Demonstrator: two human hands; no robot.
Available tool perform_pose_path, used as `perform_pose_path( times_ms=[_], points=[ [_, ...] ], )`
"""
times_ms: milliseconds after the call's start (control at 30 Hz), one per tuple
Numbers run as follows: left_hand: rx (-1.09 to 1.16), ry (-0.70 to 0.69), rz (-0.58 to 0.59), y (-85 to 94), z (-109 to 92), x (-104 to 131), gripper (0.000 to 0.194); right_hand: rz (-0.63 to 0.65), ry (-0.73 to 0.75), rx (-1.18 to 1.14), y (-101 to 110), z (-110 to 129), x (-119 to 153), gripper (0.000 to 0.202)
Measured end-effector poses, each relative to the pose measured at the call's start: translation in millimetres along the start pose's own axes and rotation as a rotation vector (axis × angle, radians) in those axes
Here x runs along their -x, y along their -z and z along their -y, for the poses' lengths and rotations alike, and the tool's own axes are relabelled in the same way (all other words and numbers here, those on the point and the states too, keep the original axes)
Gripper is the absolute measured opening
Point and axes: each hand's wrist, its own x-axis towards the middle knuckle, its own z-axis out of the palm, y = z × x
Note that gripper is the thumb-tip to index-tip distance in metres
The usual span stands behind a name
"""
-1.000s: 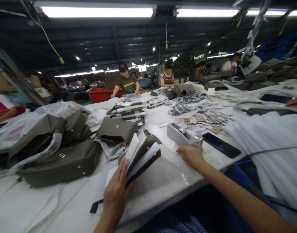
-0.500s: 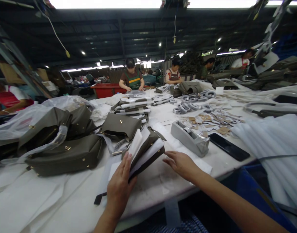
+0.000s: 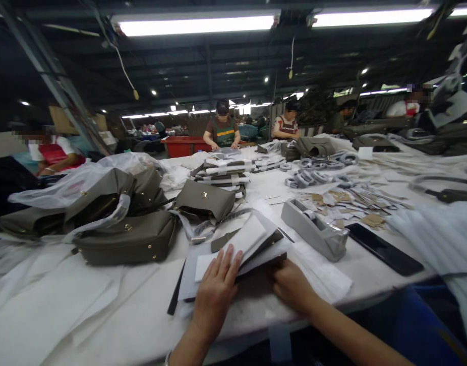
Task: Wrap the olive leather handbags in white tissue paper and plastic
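Note:
In front of me on the table lies a flat olive-grey handbag (image 3: 264, 242) with white padding sheets (image 3: 243, 237) over and between its layers. My left hand (image 3: 217, 287) rests on the top sheet, fingers stretched out flat. At the bag's right corner, my right hand (image 3: 292, 284) has its fingers curled round the dark edge; the fingertips are hidden. A dark strap (image 3: 175, 288) sticks out at the bag's left side. Just behind, another olive handbag (image 3: 205, 199) lies with its flap facing up.
A grey tape dispenser (image 3: 313, 229) and a black phone (image 3: 384, 249) lie to the right. Several olive bags (image 3: 124, 239) are piled at left. Wrapped rings (image 3: 308, 178), paper tags (image 3: 355, 203) and foam sheets (image 3: 435, 229) lie farther right. Co-workers (image 3: 222, 129) stand across the table.
The handbag has been lowered flatter onto the table. My left hand has moved onto the top sheet, and my right hand has closed on the right corner. The camera view has shifted.

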Motion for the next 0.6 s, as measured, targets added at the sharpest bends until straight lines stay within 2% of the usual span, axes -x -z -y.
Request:
perform_pose_path(
  times_ms=[67,167,233,300,367,433,533,600],
  points=[
    [-0.050,-0.050,-0.010,-2.8,-3,0,0.081,-0.032,0.084,-0.019,23,13,13,0.019],
    [-0.120,-0.137,-0.034,-6.5,-8,1,0.067,-0.173,0.245,-0.079,62,28,16,0.021],
    [-0.142,-0.160,-0.034,-7.5,-12,2,0.061,-0.232,0.260,-0.087,80,28,2,0.024],
    [-0.153,-0.181,-0.021,-6.9,-12,3,0.057,-0.222,0.173,-0.086,86,20,-23,0.022],
    [-0.162,-0.220,-0.022,-4.7,-9,6,0.053,-0.100,0.015,-0.063,81,6,-54,0.024],
    [-0.169,-0.267,-0.022,-1.5,-3,10,0.051,0.116,-0.138,-0.014,67,-11,-88,0.030],
    [-0.185,-0.305,0.013,3.2,8,16,0.050,0.368,-0.204,0.048,38,-34,-134,0.024],
    [-0.198,-0.313,0.036,5.0,13,18,0.051,0.484,-0.234,0.101,17,-44,-157,0.018]
  ],
)
